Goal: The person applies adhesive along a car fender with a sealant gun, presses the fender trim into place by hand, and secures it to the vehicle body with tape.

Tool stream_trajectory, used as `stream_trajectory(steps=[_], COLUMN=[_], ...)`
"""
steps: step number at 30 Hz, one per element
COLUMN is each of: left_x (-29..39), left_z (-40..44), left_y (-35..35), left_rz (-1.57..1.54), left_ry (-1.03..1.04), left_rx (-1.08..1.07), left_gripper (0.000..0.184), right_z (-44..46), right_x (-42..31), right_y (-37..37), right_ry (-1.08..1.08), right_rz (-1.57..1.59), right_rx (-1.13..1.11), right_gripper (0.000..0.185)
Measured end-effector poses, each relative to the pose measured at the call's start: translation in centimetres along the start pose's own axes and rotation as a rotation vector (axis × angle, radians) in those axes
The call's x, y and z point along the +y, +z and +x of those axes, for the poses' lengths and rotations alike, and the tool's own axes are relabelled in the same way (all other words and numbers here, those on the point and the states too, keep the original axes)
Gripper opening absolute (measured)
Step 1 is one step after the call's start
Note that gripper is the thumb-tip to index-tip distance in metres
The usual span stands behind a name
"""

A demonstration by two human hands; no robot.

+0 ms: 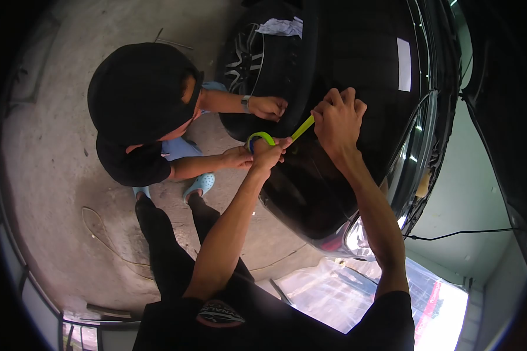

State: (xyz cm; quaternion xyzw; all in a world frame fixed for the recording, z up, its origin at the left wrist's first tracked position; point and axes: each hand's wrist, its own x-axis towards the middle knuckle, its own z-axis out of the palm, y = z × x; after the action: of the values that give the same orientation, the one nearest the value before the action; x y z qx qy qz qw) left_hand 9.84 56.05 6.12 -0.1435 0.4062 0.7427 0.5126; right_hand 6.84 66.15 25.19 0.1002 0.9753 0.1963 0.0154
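My left hand (267, 153) is closed on a roll of yellow-green tape (262, 137) beside the wheel arch of a black car. A strip of the tape (302, 128) stretches from the roll up to my right hand (339, 120). Its end is pinched in the fingers of my right hand, over the dark fender (310, 181). Close to my left hand is the hand (238, 157) of another person, who crouches by the wheel; whether it touches the roll I cannot tell. That person's other hand (268, 108) rests near the tyre and arch edge.
The co-worker's dark cap (140, 93) is close on the left. A wheel (244, 61) with a cloth (281, 27) on top stands beyond. The hood (503, 111) appears raised at right, with a thin rod (462, 233) near it. A cord (102, 234) lies on the floor.
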Motion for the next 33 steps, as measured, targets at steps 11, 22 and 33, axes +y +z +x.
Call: stream_trajectory(steps=[11, 22, 33], left_x=[-3.1, -5.4, 2.2], left_z=[-1.5, -8.6, -18.1], left_y=[-2.1, -7.6, -15.8], left_rz=[0.621, 0.739, 0.750], left_ry=[0.280, 0.586, 0.360], left_rx=[0.256, 0.088, -0.115], left_gripper=[0.052, 0.041, 0.016], right_z=[0.3, -2.9, -19.3], right_x=[-0.5, -2.7, -12.1], right_y=[-2.0, -1.0, 0.6], right_ry=[0.162, 0.091, 0.145], right_rz=[-0.111, -0.005, 0.503], right_rx=[0.041, 0.030, -0.278], right_gripper=[0.081, 0.078, 0.022])
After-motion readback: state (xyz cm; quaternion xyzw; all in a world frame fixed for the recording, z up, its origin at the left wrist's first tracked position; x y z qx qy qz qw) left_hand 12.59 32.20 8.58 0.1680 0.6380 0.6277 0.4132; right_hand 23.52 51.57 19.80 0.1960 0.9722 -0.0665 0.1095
